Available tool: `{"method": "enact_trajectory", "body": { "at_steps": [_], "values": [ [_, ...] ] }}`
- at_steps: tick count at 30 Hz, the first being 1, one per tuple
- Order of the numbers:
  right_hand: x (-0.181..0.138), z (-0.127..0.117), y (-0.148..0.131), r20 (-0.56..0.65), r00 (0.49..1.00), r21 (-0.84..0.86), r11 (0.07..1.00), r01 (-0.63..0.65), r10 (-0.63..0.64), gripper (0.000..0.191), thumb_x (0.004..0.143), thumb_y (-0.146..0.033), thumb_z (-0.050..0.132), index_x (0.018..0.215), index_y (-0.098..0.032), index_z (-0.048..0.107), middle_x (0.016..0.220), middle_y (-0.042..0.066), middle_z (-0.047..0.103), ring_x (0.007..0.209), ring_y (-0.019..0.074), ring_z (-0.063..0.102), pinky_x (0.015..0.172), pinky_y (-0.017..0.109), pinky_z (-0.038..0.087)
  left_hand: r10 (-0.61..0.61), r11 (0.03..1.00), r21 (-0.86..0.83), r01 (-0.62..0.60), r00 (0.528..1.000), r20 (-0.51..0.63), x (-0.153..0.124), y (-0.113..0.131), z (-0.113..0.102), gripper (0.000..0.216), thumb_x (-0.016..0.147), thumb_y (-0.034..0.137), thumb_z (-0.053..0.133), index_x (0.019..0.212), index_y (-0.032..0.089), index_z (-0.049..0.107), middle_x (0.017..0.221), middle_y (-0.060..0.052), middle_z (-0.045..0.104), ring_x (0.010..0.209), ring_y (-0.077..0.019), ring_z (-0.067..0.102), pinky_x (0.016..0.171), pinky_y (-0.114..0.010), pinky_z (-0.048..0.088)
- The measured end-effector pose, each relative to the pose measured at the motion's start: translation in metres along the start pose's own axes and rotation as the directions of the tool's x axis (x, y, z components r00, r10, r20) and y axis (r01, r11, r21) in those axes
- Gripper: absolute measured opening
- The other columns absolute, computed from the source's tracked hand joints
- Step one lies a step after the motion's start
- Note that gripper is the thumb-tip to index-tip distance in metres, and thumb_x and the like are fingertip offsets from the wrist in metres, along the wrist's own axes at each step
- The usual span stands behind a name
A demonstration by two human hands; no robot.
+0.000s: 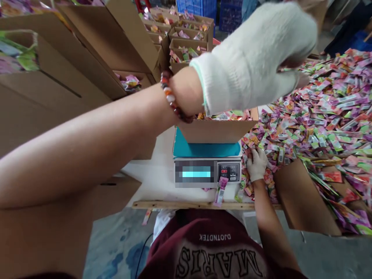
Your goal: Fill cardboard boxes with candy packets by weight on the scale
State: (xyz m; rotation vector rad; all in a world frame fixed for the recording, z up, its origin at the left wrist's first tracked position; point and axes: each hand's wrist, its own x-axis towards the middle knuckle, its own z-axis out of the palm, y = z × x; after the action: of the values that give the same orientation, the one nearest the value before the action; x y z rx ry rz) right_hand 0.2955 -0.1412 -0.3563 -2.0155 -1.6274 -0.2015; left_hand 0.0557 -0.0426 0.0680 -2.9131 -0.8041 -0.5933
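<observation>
My left hand [261, 58], in a white knit glove, is stretched across the view to the upper right, above the cardboard box on the scale. Its fingers are bent and the thumb stands apart; nothing shows between them. The open box [217, 131] is filled with small wrapped packets and rests on the teal pan of a digital scale [207, 170]. My right hand [257, 164], also gloved, lies with fingers spread on the packets just right of the scale. One purple packet [221, 192] leans against the scale's front.
A large heap of colourful packets [328, 116] covers the table's right side. An open carton of packets [308, 201] sits at the near right. Cartons [87, 42] crowd the left, with more filled boxes [188, 46] and a blue crate [197, 11] behind. A wooden strip [174, 205] edges the table.
</observation>
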Motion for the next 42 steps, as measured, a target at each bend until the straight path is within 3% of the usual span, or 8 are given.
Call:
{"method": "enact_trajectory", "body": {
  "at_steps": [7, 13, 16, 22, 27, 32, 36, 42],
  "values": [
    [-0.001, -0.001, 0.000, 0.025, 0.999, -0.023, 0.999, -0.026, 0.026, 0.046, 0.085, -0.025, 0.053, 0.127, -0.017, 0.070, 0.136, 0.017, 0.062, 0.125, 0.0342, 0.053, 0.110, 0.051, 0.041, -0.129, 0.992, 0.012, 0.128, 0.990, 0.065, -0.059, -0.020, 0.003, 0.031, 0.097, 0.043, 0.051, 0.088, 0.020, 0.070, 0.082, -0.002, 0.063, 0.085, -0.0206, 0.068, 0.079, -0.031, 0.046],
    [0.000, 0.000, 0.001, 0.023, 1.000, -0.026, 0.999, -0.020, 0.020, 0.049, 0.084, -0.022, 0.053, 0.130, -0.018, 0.069, 0.137, 0.016, 0.062, 0.125, 0.0324, 0.053, 0.109, 0.049, 0.041, -0.159, 0.987, 0.031, 0.161, 0.986, -0.047, -0.084, -0.039, 0.005, 0.039, 0.098, 0.048, 0.049, 0.078, 0.018, 0.066, 0.070, 0.001, 0.051, 0.073, -0.0177, 0.063, 0.077, -0.031, 0.045],
    [0.000, 0.001, 0.001, 0.017, 1.000, -0.033, 0.999, -0.019, 0.020, 0.047, 0.085, -0.022, 0.054, 0.129, -0.018, 0.070, 0.137, 0.016, 0.062, 0.125, 0.0322, 0.053, 0.109, 0.049, 0.041, -0.146, 0.984, 0.095, 0.148, 0.989, -0.034, -0.081, -0.042, 0.008, 0.036, 0.101, 0.040, 0.048, 0.080, 0.018, 0.067, 0.072, 0.000, 0.052, 0.079, -0.0194, 0.067, 0.082, -0.034, 0.051],
    [-0.001, 0.005, 0.002, 0.002, 1.000, -0.051, 0.999, -0.001, 0.001, 0.045, 0.085, -0.023, 0.053, 0.126, -0.016, 0.071, 0.135, 0.017, 0.062, 0.122, 0.0326, 0.054, 0.108, 0.048, 0.042, -0.299, 0.923, 0.330, 0.199, 0.910, 0.287, -0.053, -0.055, 0.028, 0.043, 0.091, 0.006, 0.049, 0.126, 0.019, 0.070, 0.111, -0.010, 0.068, 0.103, -0.0259, 0.069, 0.083, -0.038, 0.056],
    [-0.003, 0.009, 0.000, -0.007, 1.000, -0.055, 0.998, -0.006, 0.005, 0.045, 0.085, -0.022, 0.052, 0.126, -0.018, 0.070, 0.135, 0.016, 0.062, 0.122, 0.0318, 0.053, 0.108, 0.047, 0.041, -0.239, 0.930, 0.364, 0.051, 0.837, 0.492, -0.040, -0.072, 0.043, 0.039, 0.092, 0.003, 0.051, 0.119, 0.019, 0.073, 0.112, -0.012, 0.067, 0.097, -0.0259, 0.067, 0.082, -0.041, 0.055],
    [-0.005, 0.012, 0.001, -0.001, 1.000, -0.066, 0.998, -0.017, 0.017, 0.043, 0.088, -0.026, 0.054, 0.127, -0.018, 0.070, 0.135, 0.016, 0.062, 0.122, 0.0321, 0.053, 0.107, 0.047, 0.040, -0.200, 0.911, 0.413, -0.007, 0.868, 0.454, -0.042, -0.081, 0.041, 0.043, 0.090, 0.005, 0.054, 0.126, 0.021, 0.071, 0.118, -0.013, 0.061, 0.095, -0.0235, 0.064, 0.083, -0.040, 0.053],
    [-0.005, 0.013, 0.001, 0.001, 1.000, -0.070, 0.997, -0.022, 0.022, 0.042, 0.089, -0.024, 0.051, 0.126, -0.017, 0.070, 0.135, 0.017, 0.063, 0.123, 0.0319, 0.053, 0.108, 0.047, 0.040, -0.222, 0.879, 0.473, -0.053, 0.833, 0.507, -0.043, -0.085, 0.039, 0.043, 0.088, 0.005, 0.054, 0.121, 0.023, 0.074, 0.127, -0.013, 0.057, 0.097, -0.0240, 0.065, 0.079, -0.038, 0.053],
    [-0.003, 0.012, 0.000, 0.010, 1.000, -0.068, 0.998, -0.017, 0.018, 0.044, 0.086, -0.024, 0.053, 0.126, -0.016, 0.070, 0.133, 0.017, 0.063, 0.121, 0.0329, 0.053, 0.106, 0.047, 0.041, -0.288, 0.930, 0.268, 0.253, 0.953, 0.099, -0.024, -0.068, 0.003, 0.031, 0.097, 0.017, 0.052, 0.122, 0.010, 0.068, 0.119, -0.010, 0.067, 0.122, -0.0317, 0.065, 0.102, -0.046, 0.051]
  ]
}}
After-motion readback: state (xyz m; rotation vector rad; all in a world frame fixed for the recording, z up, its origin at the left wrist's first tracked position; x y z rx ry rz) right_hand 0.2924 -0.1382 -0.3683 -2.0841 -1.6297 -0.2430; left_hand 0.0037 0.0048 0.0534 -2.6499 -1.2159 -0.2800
